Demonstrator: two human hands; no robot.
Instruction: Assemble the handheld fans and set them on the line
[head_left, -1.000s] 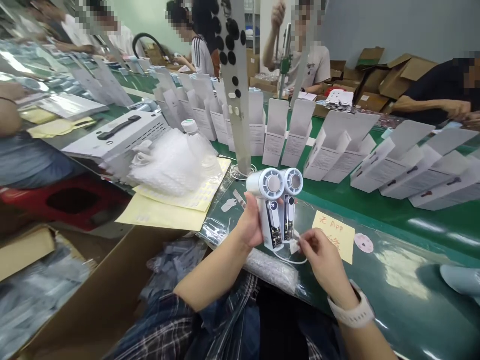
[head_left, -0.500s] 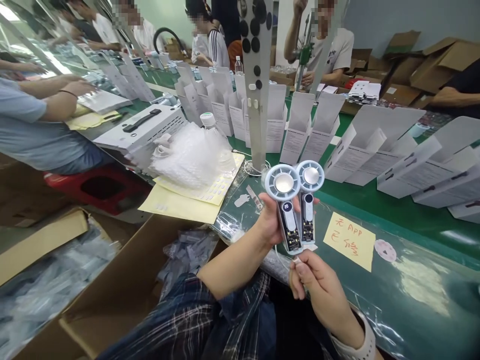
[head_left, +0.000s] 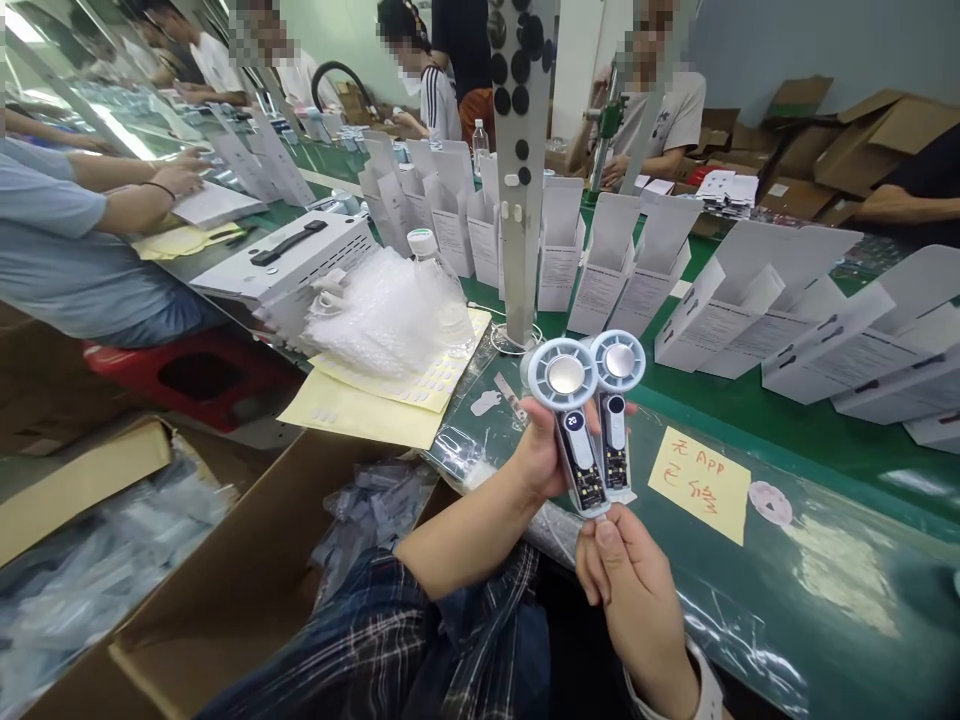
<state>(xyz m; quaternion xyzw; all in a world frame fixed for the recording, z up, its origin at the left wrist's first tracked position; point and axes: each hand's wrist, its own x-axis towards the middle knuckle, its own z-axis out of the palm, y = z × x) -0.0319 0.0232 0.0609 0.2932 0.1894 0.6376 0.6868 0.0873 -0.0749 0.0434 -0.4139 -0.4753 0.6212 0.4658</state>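
Over the green table (head_left: pixel 720 590), the left hand (head_left: pixel 541 455) grips two fans (head_left: pixel 579 465), fronts facing the wearer, likely for easy viewing; the right hand (head_left: pixel 634 585) pinches, probably, a hidden plug at one's base.

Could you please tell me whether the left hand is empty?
No, the left hand holds two fans side by side.
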